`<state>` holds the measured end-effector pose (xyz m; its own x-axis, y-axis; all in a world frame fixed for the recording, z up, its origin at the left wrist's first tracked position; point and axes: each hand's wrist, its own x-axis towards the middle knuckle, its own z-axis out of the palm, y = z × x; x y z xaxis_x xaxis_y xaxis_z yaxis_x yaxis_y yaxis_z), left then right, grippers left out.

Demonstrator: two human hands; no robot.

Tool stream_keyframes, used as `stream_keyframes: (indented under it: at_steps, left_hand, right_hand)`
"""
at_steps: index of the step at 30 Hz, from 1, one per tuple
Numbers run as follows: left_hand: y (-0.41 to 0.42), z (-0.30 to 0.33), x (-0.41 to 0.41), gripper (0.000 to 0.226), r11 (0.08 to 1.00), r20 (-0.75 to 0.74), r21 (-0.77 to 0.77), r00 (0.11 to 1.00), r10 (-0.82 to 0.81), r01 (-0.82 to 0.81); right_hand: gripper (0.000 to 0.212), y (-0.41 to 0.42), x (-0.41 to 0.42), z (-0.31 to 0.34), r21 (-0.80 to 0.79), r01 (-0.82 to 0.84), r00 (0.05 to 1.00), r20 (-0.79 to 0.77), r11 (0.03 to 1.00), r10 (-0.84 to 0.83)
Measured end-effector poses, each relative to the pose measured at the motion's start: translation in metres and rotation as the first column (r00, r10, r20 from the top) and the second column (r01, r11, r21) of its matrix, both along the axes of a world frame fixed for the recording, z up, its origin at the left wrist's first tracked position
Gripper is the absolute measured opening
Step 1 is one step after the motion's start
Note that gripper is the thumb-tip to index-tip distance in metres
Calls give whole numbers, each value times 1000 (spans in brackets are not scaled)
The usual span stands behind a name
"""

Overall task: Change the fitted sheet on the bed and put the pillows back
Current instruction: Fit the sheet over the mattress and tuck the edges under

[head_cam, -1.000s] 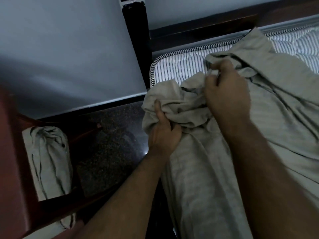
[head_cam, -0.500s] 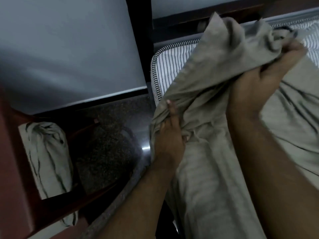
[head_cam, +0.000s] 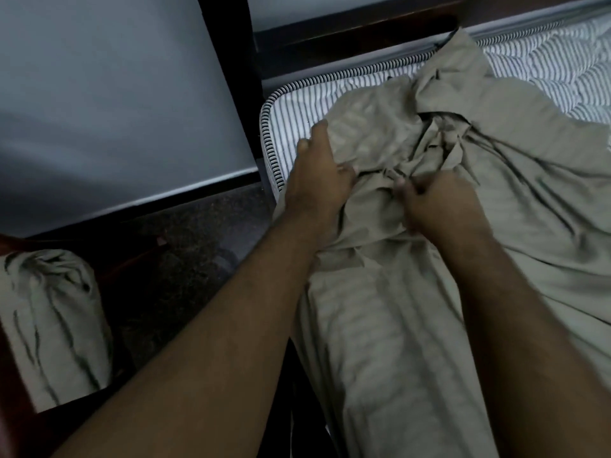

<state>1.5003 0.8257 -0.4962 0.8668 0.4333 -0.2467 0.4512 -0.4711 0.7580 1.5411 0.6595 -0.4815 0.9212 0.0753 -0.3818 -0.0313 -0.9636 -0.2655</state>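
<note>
Now both hands, left hand (head_cam: 317, 180) and right hand (head_cam: 439, 206), grip sheet (head_cam: 380, 325).

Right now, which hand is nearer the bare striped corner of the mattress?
Left. The left hand rests at the mattress corner; the right hand grips bunched sheet farther in.
</note>
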Motion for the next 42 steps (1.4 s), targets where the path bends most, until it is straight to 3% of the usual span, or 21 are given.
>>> stream_keyframes:
  at_steps: [2, 3, 5, 7, 9, 10, 12, 13, 15, 17, 19, 21, 23, 25, 27, 29, 31, 34, 36, 39, 42]
  left_hand:
    - [-3, -19, 2, 83, 994, -29, -63, 996, -86, 84]
    - [-3, -26, 0, 68, 988, -40, -20, 987, -157, 156]
    - [-1, -28, -6, 19, 977, -53, 87, 980, -191, 195]
    - [6, -29, -9, 2, 995, 37, 79, 997, -63, 60]
    - [18, -26, -12, 17, 983, 186, -24, 965, 185, -183]
    - [26, -23, -14, 22, 947, 245, -76, 915, 320, -311]
    - [47, -13, -18, 26, 845, 397, -109, 757, 520, -523]
    - [59, -9, -23, 28, 782, 462, -124, 662, 590, -610]
    - [87, -16, -30, 38, 656, 466, -173, 526, 711, -735]
    - [110, -38, -39, 67, 636, 331, -184, 562, 758, -750]
    - [122, -54, -50, 89, 700, 156, -154, 682, 715, -698]
    - [115, -56, -57, 78, 770, 59, -144, 771, 634, -622]
    - [105, -53, -59, 75, 831, 143, -171, 822, 552, -529]
    - [95, -52, -54, 76, 885, 209, -174, 862, 462, -432]
    - [88, -54, -46, 79, 927, 251, -222, 901, 354, -303]
    - [79, -56, -35, 81, 960, 269, -207, 932, 242, -190]
    - [74, -54, -25, 75, 985, 220, -114, 963, 155, -133]
    - [77, -43, -8, 31, 979, 221, 113, 965, 140, -168]
    - [80, -34, 4, 15, 943, 305, 232, 939, 160, -236]
    - [83, -27, 26, 14, 936, 444, 114, 860, 252, -333]
    - [84, -24, 42, 24, 980, 398, -116, 896, 196, -162]
  right_hand:
    - [30, 19, 3, 11, 181, -65, 967, 254, 981, 17]
    - [50, 29, 6, 15, 220, -92, 959, 283, 971, 27]
    - [84, 40, 18, 0, 133, -64, 991, 122, 989, 47]
    - [72, 43, 31, -16, -65, -109, 994, -20, 992, 108]
    - [43, 52, 39, -14, -134, -136, 988, 58, 982, 145]
    - [37, 62, 41, -9, -81, -122, 977, 164, 989, 134]
    - [41, 95, 35, -2, 240, -200, 916, 389, 950, 95]
    - [47, 116, 29, 2, 402, -314, 890, 441, 860, 118]
    - [66, 159, 14, 1, 428, -577, 808, 420, 696, 413]
    - [75, 186, -2, -9, 349, -763, 635, 249, 543, 732]
    - [71, 193, -9, -10, 347, -769, 604, 120, 537, 788]
    - [54, 179, -9, -15, 296, -698, 715, 247, 652, 654]
    - [39, 157, -9, -15, 331, -577, 800, 413, 747, 436]
    - [38, 133, -8, -20, 277, -442, 825, 500, 853, 265]
    - [54, 111, -1, -30, 150, -254, 886, 433, 956, 167]
    - [92, 95, 9, -39, 74, -138, 965, 233, 988, 118]
    - [93, 90, 20, -44, 66, -132, 985, 122, 989, 123]
    - [38, 97, 48, -41, 63, -192, 977, 110, 979, 185]
    - [15, 105, 66, -28, 165, -133, 983, 145, 977, 109]
    - [23, 110, 80, -13, 473, 35, 967, 206, 880, -149]
    - [40, 106, 82, -14, 706, 64, 966, 134, 705, -221]
